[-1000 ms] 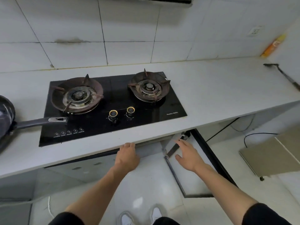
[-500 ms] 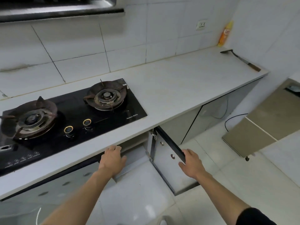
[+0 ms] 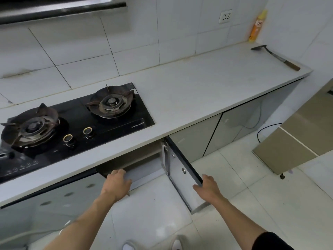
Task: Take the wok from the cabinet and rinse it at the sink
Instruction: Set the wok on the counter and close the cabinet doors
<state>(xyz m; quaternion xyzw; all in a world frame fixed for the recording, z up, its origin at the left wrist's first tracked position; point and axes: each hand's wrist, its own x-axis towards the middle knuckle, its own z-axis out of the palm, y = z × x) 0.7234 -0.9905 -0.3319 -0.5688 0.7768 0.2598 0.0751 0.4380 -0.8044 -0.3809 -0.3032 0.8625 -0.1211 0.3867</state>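
Wok: not visible; the cabinet (image 3: 137,159) under the countertop (image 3: 189,98) stands open, its inside dark. Left hand (image 3: 117,184) curls its fingers over the left door's (image 3: 142,175) top edge; right hand (image 3: 209,186) grasps the edge of the swung-out right door (image 3: 182,170). Above sit a black gas stove (image 3: 75,123), a spatula (image 3: 275,56) and an orange spray can (image 3: 256,27).
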